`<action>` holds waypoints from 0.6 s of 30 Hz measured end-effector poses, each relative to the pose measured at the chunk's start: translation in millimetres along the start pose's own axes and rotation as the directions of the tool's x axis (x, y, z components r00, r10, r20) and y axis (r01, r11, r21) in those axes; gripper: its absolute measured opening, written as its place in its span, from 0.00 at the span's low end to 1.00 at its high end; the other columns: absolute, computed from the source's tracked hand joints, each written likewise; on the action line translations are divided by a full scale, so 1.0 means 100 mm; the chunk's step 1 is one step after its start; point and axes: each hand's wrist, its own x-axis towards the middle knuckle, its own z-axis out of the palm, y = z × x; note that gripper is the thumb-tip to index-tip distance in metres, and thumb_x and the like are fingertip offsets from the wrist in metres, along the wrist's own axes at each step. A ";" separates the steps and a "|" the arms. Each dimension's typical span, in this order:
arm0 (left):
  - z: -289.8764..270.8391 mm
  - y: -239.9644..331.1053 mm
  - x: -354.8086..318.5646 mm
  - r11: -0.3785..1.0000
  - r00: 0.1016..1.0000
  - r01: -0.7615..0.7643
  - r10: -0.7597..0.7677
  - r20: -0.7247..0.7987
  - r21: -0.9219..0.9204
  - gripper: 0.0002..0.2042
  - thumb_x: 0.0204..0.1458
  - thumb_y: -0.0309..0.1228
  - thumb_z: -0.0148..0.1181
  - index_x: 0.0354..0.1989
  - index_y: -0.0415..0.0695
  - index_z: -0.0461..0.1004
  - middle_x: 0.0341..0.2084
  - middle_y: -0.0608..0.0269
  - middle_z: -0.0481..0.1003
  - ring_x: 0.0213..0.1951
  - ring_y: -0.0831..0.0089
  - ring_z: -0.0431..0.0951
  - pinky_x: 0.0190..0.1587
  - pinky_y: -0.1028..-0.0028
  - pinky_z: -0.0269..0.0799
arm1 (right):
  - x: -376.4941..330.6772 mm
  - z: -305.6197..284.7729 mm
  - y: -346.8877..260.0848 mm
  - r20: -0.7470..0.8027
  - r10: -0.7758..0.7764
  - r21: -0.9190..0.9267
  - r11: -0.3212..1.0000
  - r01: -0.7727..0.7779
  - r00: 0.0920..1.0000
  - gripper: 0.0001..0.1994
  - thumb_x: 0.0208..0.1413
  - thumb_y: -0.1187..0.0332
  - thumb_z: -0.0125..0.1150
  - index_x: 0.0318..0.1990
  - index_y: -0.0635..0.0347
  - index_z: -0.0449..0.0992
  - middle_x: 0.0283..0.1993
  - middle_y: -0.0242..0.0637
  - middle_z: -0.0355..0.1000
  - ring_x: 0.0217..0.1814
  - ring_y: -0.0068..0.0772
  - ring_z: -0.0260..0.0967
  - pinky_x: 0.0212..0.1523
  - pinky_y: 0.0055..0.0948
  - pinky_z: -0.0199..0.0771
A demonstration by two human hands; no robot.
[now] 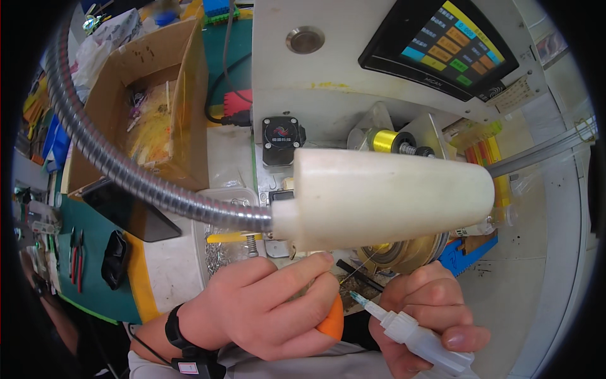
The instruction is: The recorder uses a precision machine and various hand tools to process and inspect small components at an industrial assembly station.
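My left hand (271, 306) is closed, its fingers curled round a smooth orange object (332, 321) that is mostly hidden, so I cannot tell its kind. In my right hand (429, 300) is a small translucent squeeze bottle (420, 341) with a narrow nozzle, gripped between the fingers and thumb. Its bluish tip points up and left toward the left hand, a small gap away from it. Behind the hands, a thin line runs near a metal spool (382, 256). A cream lamp head (391, 202) hangs just above both hands and hides part of the machine.
A bendy metal gooseneck (126, 161) arches from upper left to the lamp. Behind stands a white machine with a touch screen (445, 47) and a yellow thread spool (386, 141). Leftward are a cardboard box (189, 117), a tray of metal hooks (218, 256), a dark phone (136, 211) and pliers (76, 259).
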 end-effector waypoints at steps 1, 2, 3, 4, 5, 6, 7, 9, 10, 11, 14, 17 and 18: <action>0.00 -0.01 0.00 1.000 1.000 -0.008 0.008 0.001 0.002 0.09 0.41 0.31 0.65 0.31 0.55 0.74 0.39 0.63 0.82 0.42 0.64 0.87 0.24 0.75 0.53 | -0.01 0.00 0.01 -0.007 -0.002 0.011 1.000 0.002 1.000 0.21 0.74 0.62 0.58 0.63 0.63 0.60 0.32 0.43 0.71 0.19 0.30 0.62 0.15 0.27 0.62; 0.00 -0.01 0.00 1.000 1.000 -0.007 0.007 0.001 0.002 0.09 0.41 0.31 0.65 0.31 0.55 0.74 0.39 0.63 0.82 0.42 0.64 0.87 0.24 0.75 0.53 | -0.01 0.00 0.01 -0.015 -0.004 0.023 1.000 0.005 1.000 0.21 0.74 0.62 0.58 0.63 0.63 0.60 0.32 0.43 0.71 0.19 0.30 0.62 0.15 0.28 0.62; 0.01 -0.01 0.00 1.000 1.000 -0.003 0.003 0.001 -0.003 0.09 0.41 0.31 0.65 0.31 0.55 0.74 0.39 0.63 0.82 0.42 0.64 0.87 0.24 0.75 0.53 | -0.01 0.00 0.01 -0.014 -0.004 0.024 1.000 0.004 1.000 0.21 0.74 0.62 0.58 0.63 0.63 0.60 0.32 0.43 0.71 0.19 0.30 0.62 0.15 0.28 0.62; 0.01 -0.01 0.00 1.000 1.000 0.001 -0.001 0.000 -0.007 0.09 0.41 0.31 0.65 0.31 0.55 0.74 0.39 0.63 0.82 0.42 0.64 0.87 0.24 0.75 0.53 | -0.01 0.00 0.00 -0.010 0.003 0.016 1.000 -0.003 1.000 0.21 0.74 0.62 0.58 0.63 0.63 0.60 0.33 0.43 0.71 0.19 0.30 0.62 0.15 0.27 0.62; 0.01 -0.01 -0.01 1.000 1.000 0.002 -0.002 0.000 -0.007 0.09 0.41 0.31 0.65 0.31 0.55 0.74 0.39 0.63 0.82 0.42 0.64 0.87 0.24 0.75 0.53 | 0.00 0.00 0.00 -0.005 0.010 0.007 1.000 -0.010 1.000 0.21 0.74 0.61 0.58 0.63 0.64 0.60 0.33 0.44 0.71 0.19 0.30 0.62 0.15 0.27 0.62; 0.01 -0.01 -0.01 1.000 1.000 0.002 -0.002 0.001 -0.004 0.09 0.41 0.31 0.65 0.31 0.55 0.74 0.39 0.63 0.82 0.42 0.64 0.87 0.24 0.75 0.53 | -0.01 0.00 0.00 -0.005 0.010 0.009 1.000 -0.010 1.000 0.21 0.74 0.61 0.58 0.63 0.64 0.60 0.33 0.44 0.71 0.19 0.30 0.62 0.15 0.27 0.62; 0.00 0.00 0.00 1.000 1.000 -0.001 0.001 -0.002 -0.004 0.09 0.41 0.31 0.65 0.31 0.55 0.74 0.39 0.63 0.82 0.42 0.64 0.87 0.24 0.75 0.53 | 0.00 0.00 -0.01 -0.002 0.008 0.006 1.000 -0.008 1.000 0.21 0.74 0.60 0.58 0.63 0.64 0.60 0.33 0.43 0.71 0.19 0.30 0.62 0.15 0.27 0.62; -0.01 0.01 0.02 1.000 1.000 -0.006 0.006 -0.010 -0.006 0.09 0.41 0.31 0.65 0.31 0.55 0.74 0.39 0.63 0.82 0.42 0.64 0.87 0.24 0.75 0.53 | 0.02 -0.01 -0.04 0.004 0.003 -0.001 1.000 -0.003 1.000 0.22 0.74 0.60 0.57 0.64 0.64 0.60 0.33 0.43 0.72 0.19 0.29 0.62 0.14 0.27 0.62; -0.01 0.01 0.01 1.000 1.000 -0.003 0.003 -0.007 -0.002 0.09 0.41 0.31 0.65 0.31 0.55 0.74 0.39 0.63 0.82 0.42 0.64 0.87 0.24 0.75 0.53 | 0.01 0.00 -0.03 -0.005 0.008 -0.007 1.000 -0.008 1.000 0.22 0.75 0.59 0.58 0.64 0.64 0.59 0.33 0.43 0.72 0.19 0.29 0.62 0.14 0.27 0.62; -0.01 0.01 0.00 1.000 1.000 -0.001 0.001 -0.004 0.000 0.09 0.41 0.31 0.65 0.31 0.55 0.74 0.39 0.63 0.82 0.42 0.64 0.87 0.24 0.75 0.53 | 0.00 0.00 -0.03 -0.015 0.012 -0.013 1.000 -0.012 1.000 0.23 0.75 0.58 0.58 0.65 0.64 0.59 0.33 0.43 0.72 0.19 0.29 0.63 0.14 0.27 0.62; -0.01 0.01 -0.02 1.000 1.000 0.009 -0.009 0.006 -0.003 0.09 0.41 0.31 0.65 0.31 0.55 0.74 0.40 0.63 0.82 0.42 0.64 0.87 0.24 0.75 0.53 | -0.05 -0.01 -0.01 -0.011 0.009 0.024 1.000 -0.009 1.000 0.23 0.74 0.58 0.58 0.65 0.64 0.59 0.34 0.43 0.72 0.20 0.29 0.63 0.14 0.27 0.62; -0.01 0.02 -0.02 1.000 1.000 0.014 -0.014 0.007 -0.003 0.09 0.41 0.31 0.65 0.31 0.54 0.74 0.40 0.63 0.82 0.42 0.64 0.86 0.24 0.75 0.53 | -0.05 -0.02 -0.02 0.006 0.023 0.035 0.999 -0.023 1.000 0.24 0.74 0.58 0.58 0.66 0.63 0.60 0.35 0.44 0.73 0.20 0.30 0.64 0.15 0.27 0.64; -0.01 0.02 -0.02 1.000 1.000 0.021 -0.021 0.004 0.005 0.09 0.41 0.31 0.65 0.31 0.54 0.74 0.40 0.63 0.82 0.42 0.64 0.86 0.24 0.75 0.53 | -0.06 -0.02 -0.02 0.005 0.023 0.036 0.999 -0.023 1.000 0.24 0.74 0.58 0.58 0.66 0.63 0.60 0.35 0.44 0.73 0.20 0.30 0.64 0.15 0.27 0.64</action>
